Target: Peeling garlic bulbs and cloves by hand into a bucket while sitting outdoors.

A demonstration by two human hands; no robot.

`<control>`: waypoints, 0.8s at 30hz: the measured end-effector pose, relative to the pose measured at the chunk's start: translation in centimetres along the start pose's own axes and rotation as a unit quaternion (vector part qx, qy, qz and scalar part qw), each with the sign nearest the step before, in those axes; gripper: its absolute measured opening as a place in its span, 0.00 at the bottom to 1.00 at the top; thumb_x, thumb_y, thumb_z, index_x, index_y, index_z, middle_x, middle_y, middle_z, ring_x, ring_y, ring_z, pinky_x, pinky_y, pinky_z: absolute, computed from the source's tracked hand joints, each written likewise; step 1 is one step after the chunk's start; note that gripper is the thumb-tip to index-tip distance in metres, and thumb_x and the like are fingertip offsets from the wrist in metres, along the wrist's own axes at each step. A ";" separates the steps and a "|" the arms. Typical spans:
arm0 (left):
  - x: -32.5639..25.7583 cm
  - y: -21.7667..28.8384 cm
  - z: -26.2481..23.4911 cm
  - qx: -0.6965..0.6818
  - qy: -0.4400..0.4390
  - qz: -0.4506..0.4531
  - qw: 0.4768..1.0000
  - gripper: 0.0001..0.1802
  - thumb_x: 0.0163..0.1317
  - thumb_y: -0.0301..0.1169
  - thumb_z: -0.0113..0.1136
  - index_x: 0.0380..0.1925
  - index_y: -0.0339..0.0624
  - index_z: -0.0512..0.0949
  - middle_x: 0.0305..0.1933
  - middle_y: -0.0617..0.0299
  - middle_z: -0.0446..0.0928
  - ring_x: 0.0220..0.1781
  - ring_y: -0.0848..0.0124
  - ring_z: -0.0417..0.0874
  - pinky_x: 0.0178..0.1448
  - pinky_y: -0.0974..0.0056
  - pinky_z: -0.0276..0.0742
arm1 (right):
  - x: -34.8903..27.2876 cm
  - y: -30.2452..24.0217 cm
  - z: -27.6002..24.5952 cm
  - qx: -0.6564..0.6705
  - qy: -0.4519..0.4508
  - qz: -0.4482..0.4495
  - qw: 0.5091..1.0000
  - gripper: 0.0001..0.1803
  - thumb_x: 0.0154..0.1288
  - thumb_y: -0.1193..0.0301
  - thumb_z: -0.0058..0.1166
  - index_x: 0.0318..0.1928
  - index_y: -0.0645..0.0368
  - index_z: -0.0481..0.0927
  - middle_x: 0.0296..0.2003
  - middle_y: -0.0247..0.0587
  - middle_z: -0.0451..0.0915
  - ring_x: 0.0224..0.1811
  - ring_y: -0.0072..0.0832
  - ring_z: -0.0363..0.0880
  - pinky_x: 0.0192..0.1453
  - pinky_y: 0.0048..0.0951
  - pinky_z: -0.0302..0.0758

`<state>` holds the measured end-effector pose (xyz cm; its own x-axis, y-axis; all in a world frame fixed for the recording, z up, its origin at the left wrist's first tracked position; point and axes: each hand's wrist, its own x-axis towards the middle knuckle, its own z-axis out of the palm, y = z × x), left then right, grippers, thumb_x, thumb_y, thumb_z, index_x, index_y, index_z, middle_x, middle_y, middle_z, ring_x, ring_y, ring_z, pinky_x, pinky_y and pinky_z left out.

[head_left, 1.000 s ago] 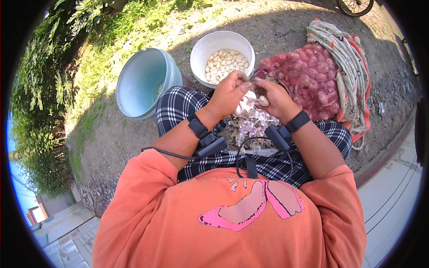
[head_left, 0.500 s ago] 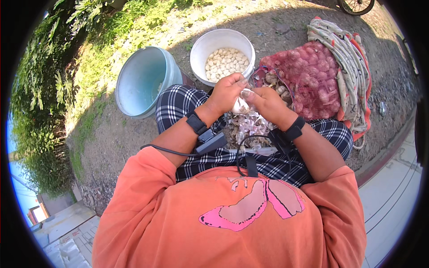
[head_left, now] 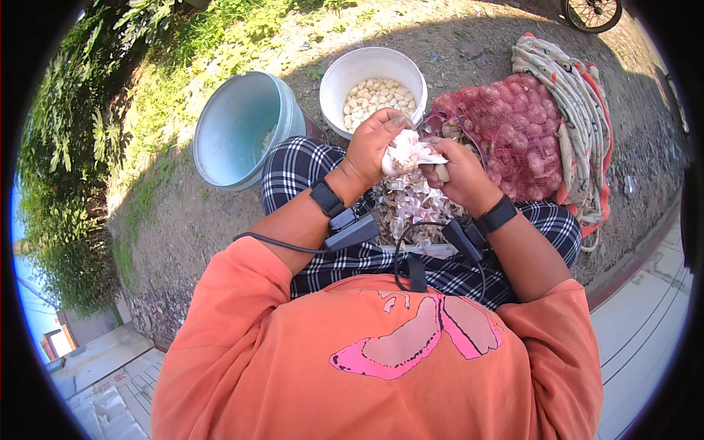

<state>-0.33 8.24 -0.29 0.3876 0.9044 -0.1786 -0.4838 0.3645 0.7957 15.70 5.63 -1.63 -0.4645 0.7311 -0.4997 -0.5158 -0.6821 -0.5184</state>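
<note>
- The person sits on bare ground in an orange shirt and checked trousers, both hands raised over the lap.
- The left hand (head_left: 378,147) is closed around a garlic bulb (head_left: 408,152), fingers curled over its top, thumb against its papery skin.
- The right hand (head_left: 458,172) has its fingers pinched shut on a single clove (head_left: 442,173) at the bulb's right side, touching it.
- The bulb sits between the two hands, above a heap of peeled skins (head_left: 411,205) on the lap.
- Just beyond the hands stands a white bucket (head_left: 345,73) partly filled with pale peeled cloves; to its left a light blue bucket (head_left: 220,147) leans, its contents hard to make out.
- To the right lies a red mesh sack (head_left: 513,139) of unpeeled bulbs, resting against a folded striped cloth (head_left: 572,88).
- To my eye, the step goes best if the left hand keeps the bulb steady while the right thumb levers the clove outward at its base, not squeezing so hard as to bruise it.
- Letting the skins drop onto the lap heap, well short of the white bucket, should keep the clean cloves free of husk.
</note>
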 end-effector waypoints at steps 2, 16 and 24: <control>0.4 0.1 0.1 -0.006 -0.001 0.003 1.000 0.07 0.59 0.29 0.49 0.33 0.36 0.69 0.30 0.62 0.73 0.32 0.77 0.75 0.37 0.73 0.72 | -0.4 -1.1 0.7 -0.044 0.036 -0.094 0.994 0.10 0.56 0.71 0.36 0.35 0.60 0.70 0.23 0.35 0.71 0.15 0.18 0.65 0.15 0.18 0.58; -1.7 1.4 1.1 0.468 0.017 0.031 0.883 0.23 0.46 0.27 0.62 0.46 0.40 0.70 0.32 0.63 0.74 0.36 0.77 0.74 0.40 0.71 0.70 | -2.0 -1.4 -1.3 -0.184 -0.042 -0.093 0.978 0.12 0.62 0.66 0.34 0.27 0.58 0.69 0.17 0.30 0.66 0.13 0.16 0.60 0.15 0.18 0.55; -1.4 -1.4 0.6 0.477 -0.095 0.070 0.871 0.19 0.53 0.33 0.56 0.45 0.41 0.72 0.41 0.60 0.76 0.42 0.76 0.74 0.49 0.70 0.67 | 0.2 0.2 -1.3 -0.206 0.010 -0.107 0.973 0.11 0.62 0.64 0.38 0.31 0.58 0.70 0.20 0.32 0.69 0.16 0.19 0.65 0.16 0.19 0.59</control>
<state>0.31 6.35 -0.79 0.5438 0.8391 -0.0140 0.3007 -0.1792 0.9367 16.47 5.60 -2.75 -0.3631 0.8590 -0.3608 -0.2642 -0.4663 -0.8443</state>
